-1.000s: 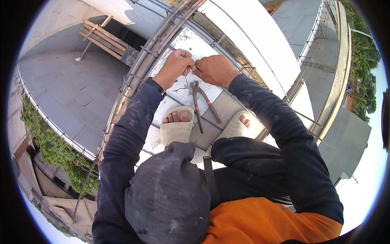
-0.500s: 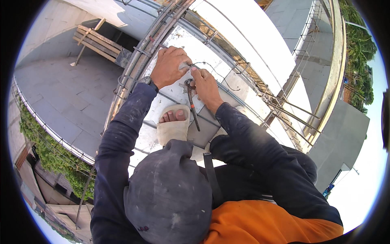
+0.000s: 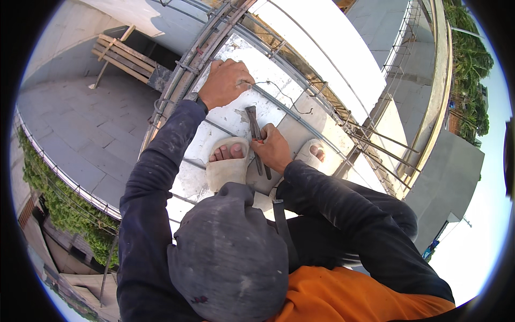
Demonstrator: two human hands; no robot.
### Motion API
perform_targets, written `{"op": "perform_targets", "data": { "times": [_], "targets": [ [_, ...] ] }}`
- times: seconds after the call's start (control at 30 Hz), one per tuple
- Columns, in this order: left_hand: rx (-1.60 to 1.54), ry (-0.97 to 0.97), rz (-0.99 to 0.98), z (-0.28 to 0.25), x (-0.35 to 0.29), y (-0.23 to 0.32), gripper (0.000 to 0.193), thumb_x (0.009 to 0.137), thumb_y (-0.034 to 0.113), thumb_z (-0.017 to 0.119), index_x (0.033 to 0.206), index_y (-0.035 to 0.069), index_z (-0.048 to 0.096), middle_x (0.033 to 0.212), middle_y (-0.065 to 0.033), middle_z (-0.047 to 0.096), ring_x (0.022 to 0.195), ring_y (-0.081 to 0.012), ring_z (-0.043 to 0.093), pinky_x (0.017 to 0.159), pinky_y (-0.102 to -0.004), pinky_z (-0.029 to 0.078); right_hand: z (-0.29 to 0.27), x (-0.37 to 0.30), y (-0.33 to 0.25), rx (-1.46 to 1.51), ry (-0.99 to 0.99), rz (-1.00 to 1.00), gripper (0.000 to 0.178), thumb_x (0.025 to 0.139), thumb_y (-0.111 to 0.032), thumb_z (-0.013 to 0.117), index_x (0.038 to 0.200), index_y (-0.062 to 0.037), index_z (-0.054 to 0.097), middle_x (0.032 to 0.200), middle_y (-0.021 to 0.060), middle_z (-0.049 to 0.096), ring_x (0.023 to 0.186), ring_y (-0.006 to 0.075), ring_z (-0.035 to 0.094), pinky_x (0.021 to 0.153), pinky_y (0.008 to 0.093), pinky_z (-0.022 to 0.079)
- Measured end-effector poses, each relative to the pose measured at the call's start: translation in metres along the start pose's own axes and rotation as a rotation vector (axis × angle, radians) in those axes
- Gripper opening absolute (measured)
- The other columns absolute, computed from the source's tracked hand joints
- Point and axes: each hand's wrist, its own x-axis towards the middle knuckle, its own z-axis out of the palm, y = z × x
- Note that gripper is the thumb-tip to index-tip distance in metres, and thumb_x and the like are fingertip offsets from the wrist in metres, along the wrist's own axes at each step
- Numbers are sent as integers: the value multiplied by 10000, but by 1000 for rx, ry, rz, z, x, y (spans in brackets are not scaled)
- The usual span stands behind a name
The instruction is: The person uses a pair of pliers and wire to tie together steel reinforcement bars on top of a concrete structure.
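Observation:
My left hand [image 3: 224, 84] is closed in a pinch at the end of a steel bar, on a thin dark tie wire [image 3: 285, 93] that trails off to the right in a loose bend. My right hand [image 3: 272, 149], lower and nearer to me, is wrapped round the handles of a pair of dark steel pincers [image 3: 254, 122]. The pincers' head points away from me, and their handle ends stick out below my fist. Beneath the hands, a long reinforcing bar [image 3: 292, 114] runs across white and grey panels. My fingers hide the spot where wire and bar meet.
My sandalled feet [image 3: 228, 166] stand on the panels among thin crossing bars. A curved strip of bars and timber [image 3: 185, 70] runs along the left, with a lower floor [image 3: 91, 129] beyond it. Bar ends [image 3: 397, 147] jut out at the right. A plank frame [image 3: 124, 58] stands far left.
My right hand has left the wire beside my left hand and moved down toward me, now gripping the pincers by their handles. My left hand stays at the wire.

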Motion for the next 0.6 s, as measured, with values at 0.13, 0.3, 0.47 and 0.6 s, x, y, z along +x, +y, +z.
{"op": "perform_targets", "data": {
  "times": [0.13, 0.3, 0.47, 0.6],
  "targets": [
    [60, 202, 63, 6, -10, -3, 165, 960, 258, 729, 1073, 160, 798, 1140, 20, 672, 1178, -215, 570, 1089, -436, 339, 13, 3, 4, 124, 18, -10, 484, 863, -227, 768, 1254, 20, 626, 966, 184, 752, 813, 348, 726, 757, 457, 555],
    [85, 138, 4, 3, -7, -4, 172, 947, 239, 737, 1097, 165, 779, 1115, 10, 666, 1155, -228, 584, 1065, -447, 372, -48, 21, -24, 309, -562, 203, 481, 900, -141, 702, 1353, 1, 619, 939, 114, 786, 672, 198, 731, 537, 323, 525],
    [71, 99, 23, 1, 1, -5, 136, 974, 247, 711, 1068, 198, 797, 1097, 26, 664, 1143, -206, 582, 1062, -436, 359, -124, -9, -70, 431, -921, 250, 627, 953, -86, 637, 1562, -19, 505, 987, 98, 793, 614, 128, 716, 460, 252, 523],
    [126, 136, 34, 8, -3, -9, 142, 998, 261, 696, 1080, 230, 809, 1093, 36, 663, 1140, -192, 576, 1067, -436, 349, -186, -25, -136, 169, -903, 31, 701, 993, -58, 615, 1660, -74, 402, 1034, 118, 791, 599, 142, 717, 481, 270, 550]
  ]
}}
